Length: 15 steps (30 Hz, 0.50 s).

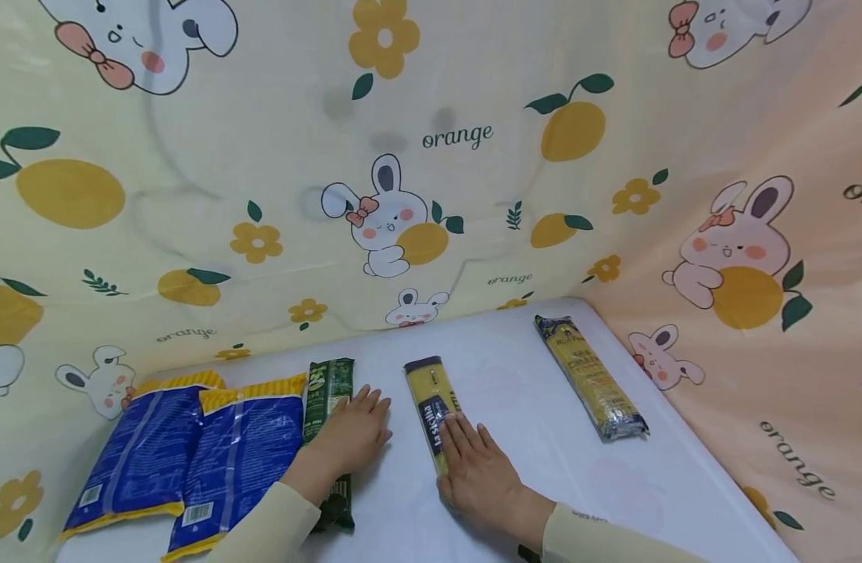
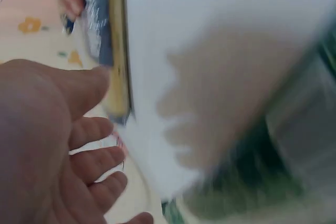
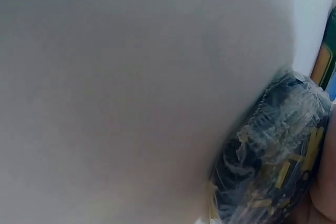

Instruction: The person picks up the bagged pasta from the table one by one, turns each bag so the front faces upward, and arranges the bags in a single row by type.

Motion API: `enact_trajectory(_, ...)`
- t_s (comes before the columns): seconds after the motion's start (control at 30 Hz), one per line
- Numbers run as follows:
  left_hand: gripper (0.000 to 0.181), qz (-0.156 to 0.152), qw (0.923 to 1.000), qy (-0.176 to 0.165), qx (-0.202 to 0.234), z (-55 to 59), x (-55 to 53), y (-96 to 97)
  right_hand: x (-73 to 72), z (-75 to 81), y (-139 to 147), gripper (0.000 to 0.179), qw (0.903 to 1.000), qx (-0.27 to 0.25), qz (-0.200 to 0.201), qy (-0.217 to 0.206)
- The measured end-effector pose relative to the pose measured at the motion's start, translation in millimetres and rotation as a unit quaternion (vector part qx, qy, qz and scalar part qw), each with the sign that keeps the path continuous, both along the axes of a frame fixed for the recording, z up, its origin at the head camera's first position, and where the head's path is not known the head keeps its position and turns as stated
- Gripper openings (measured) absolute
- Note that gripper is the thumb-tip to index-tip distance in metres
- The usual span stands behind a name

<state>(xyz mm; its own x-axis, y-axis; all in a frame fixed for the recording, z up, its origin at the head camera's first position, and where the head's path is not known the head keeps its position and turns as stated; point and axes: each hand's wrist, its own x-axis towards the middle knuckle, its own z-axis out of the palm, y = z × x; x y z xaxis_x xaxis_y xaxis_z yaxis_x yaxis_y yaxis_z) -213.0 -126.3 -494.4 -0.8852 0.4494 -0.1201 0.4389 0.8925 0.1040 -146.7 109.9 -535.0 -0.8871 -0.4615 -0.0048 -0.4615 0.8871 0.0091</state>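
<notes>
A long yellow and dark blue packet [image 1: 433,383], which looks like a spaghetti packet, lies flat on the white table. My right hand [image 1: 483,469] rests on its near half with straight fingers. The right wrist view shows the packet's crinkled clear end [image 3: 278,156] beside the hand. Over a long green packet [image 1: 328,391], my left hand [image 1: 356,434] hangs with relaxed, spread fingers and holds nothing. It hides the middle of that packet. In the left wrist view, the yellow packet [image 2: 118,85] lies beyond the left fingers; the green packet [image 2: 252,171] is blurred.
Two blue bags with yellow ends, one [image 1: 138,446] partly under the other [image 1: 244,453], lie left of the green packet. Another long yellow packet [image 1: 588,375] lies slanted near the table's right edge. A printed rabbit-and-orange curtain [image 1: 473,211] stands around the table [image 1: 515,367].
</notes>
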Motion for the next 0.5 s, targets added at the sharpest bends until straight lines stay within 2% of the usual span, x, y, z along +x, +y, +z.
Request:
enact_trajectory(0.17,0.061,0.034,0.9993,-0.013,0.001,6.4,3.8,-36.9,-5.7,0.6,6.7,0.068,0.9996,-0.008,-0.020,-0.018)
enact_trajectory(0.3,0.062,0.056,0.9982,-0.022,0.000,7.0,6.8,-64.3,-9.6,0.5,14.7,0.068,0.9995,-0.018,-0.026,-0.010)
enact_trajectory(0.5,0.068,0.082,0.9953,-0.051,-0.005,8.1,9.2,-89.9,-17.5,2.8,29.6,0.068,0.9989,-0.017,-0.043,0.012)
